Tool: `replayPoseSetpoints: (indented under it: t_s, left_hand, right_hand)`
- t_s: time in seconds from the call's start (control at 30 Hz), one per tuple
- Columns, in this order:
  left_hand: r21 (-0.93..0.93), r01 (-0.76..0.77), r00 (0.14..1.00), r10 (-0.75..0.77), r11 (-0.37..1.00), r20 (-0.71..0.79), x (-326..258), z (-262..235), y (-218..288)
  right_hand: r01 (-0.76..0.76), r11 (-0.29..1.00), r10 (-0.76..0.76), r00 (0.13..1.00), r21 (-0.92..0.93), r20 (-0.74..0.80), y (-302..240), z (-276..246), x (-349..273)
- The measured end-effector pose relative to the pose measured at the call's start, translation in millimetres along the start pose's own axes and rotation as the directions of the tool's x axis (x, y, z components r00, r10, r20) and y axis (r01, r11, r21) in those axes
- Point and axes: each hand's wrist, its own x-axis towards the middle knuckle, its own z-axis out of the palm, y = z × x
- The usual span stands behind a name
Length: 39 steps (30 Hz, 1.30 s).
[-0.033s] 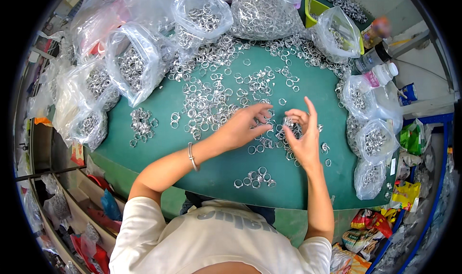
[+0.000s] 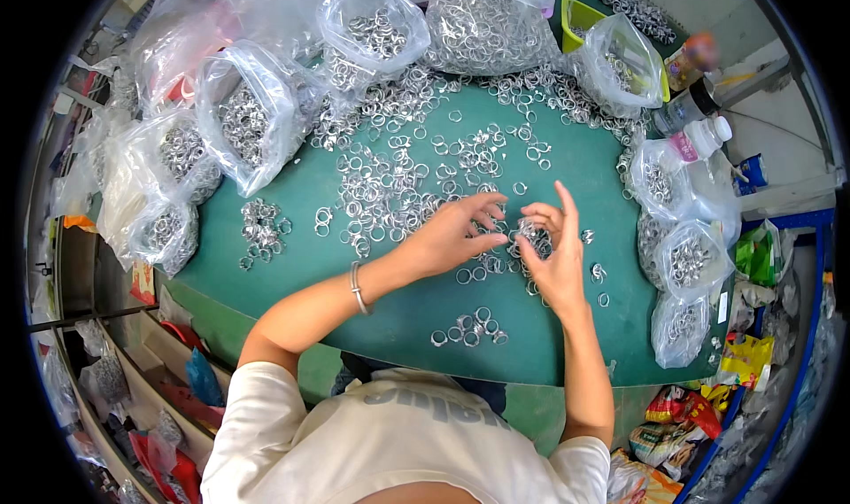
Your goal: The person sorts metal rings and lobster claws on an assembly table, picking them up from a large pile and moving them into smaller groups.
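Note:
Many silver-coloured metal rings lie loose on a green tabletop. My left hand, with a metal bangle at the wrist, reaches over the right edge of the big ring spread. Its fingers are bent and stand apart from the thumb; no ring shows gripped between them. Opposite it, my right hand is open, index finger stretched out, thumb apart. A ring cluster shows between that thumb and the fingers, partly hidden; whether the hand touches it is unclear. Nearer me lies a small ring group.
Clear plastic bags of rings line the table's far and left sides, including an open bag and a full one. More small bags stand at the right edge, by a white-capped bottle. Another ring pile sits left.
My left hand has shifted slightly to the right and its fingers have spread a little. The right hand has moved slightly left. The rings around them look much the same.

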Motion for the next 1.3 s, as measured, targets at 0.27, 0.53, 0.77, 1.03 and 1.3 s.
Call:
replayPoseSetpoints:
  t_s: [0.27, 0.53, 0.77, 1.03, 1.3]
  left_hand:
    - [0.052, -0.045, 0.999, 0.046, 0.998, -0.009, 8, 21, -8]
    - [-0.415, 0.048, 0.997, -0.070, 0.909, -0.036, 8, 25, -20]
    - [-0.758, 0.245, 0.949, -0.308, 0.605, 0.060, 8, 20, -22]
    - [-0.516, 0.076, 0.992, -0.119, 0.853, -0.050, 12, 12, -4]
    - [-0.719, 0.217, 0.972, -0.215, 0.660, 0.095, -29, 21, 20]
  right_hand:
    - [0.045, 0.976, -0.026, 0.995, -0.215, 0.092, -17, 11, -13]
    - [0.074, 0.979, -0.084, 0.996, -0.188, -0.040, -10, 22, -17]
    - [-0.101, 0.976, 0.085, 0.992, -0.192, -0.093, -14, 18, -21]
    - [-0.216, 0.959, 0.236, 0.967, 0.182, -0.097, -7, 7, -16]
    - [-0.351, -0.170, 0.293, 0.874, 0.921, 0.387, -29, 0, -33]
